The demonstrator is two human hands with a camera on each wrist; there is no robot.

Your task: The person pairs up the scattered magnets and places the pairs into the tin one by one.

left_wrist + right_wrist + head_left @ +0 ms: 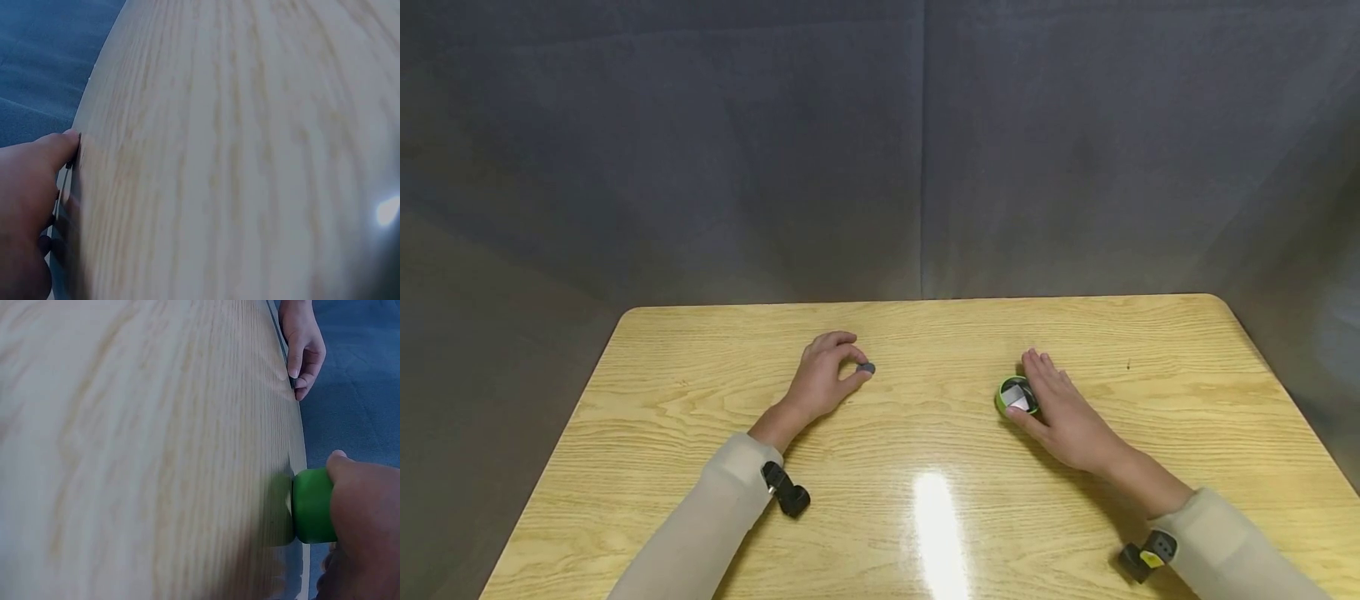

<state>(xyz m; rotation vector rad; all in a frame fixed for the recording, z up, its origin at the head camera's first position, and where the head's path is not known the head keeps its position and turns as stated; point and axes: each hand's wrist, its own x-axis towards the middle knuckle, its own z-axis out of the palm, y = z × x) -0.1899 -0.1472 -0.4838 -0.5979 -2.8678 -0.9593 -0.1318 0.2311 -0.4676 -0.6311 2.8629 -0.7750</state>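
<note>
My left hand [826,375] is at the left middle of the table, with thumb and index finger pinching a small dark disc [867,367] close to the tabletop. To the right, my right hand [1070,422] holds a small round green container [314,505], its thumb at the near rim and the other fingers along the far right side. Inside the container, white pieces [1017,397] show against a dark interior. Part of its rim is hidden under the hand. In the left wrist view, the left fingertips are low over the wood.
The wooden table [925,433] has rounded far corners, and a dark grey curtain [820,167] hangs behind it. A small dark mark [1128,364] shows at the right of the tabletop. Each sleeve carries a black wrist camera [787,490].
</note>
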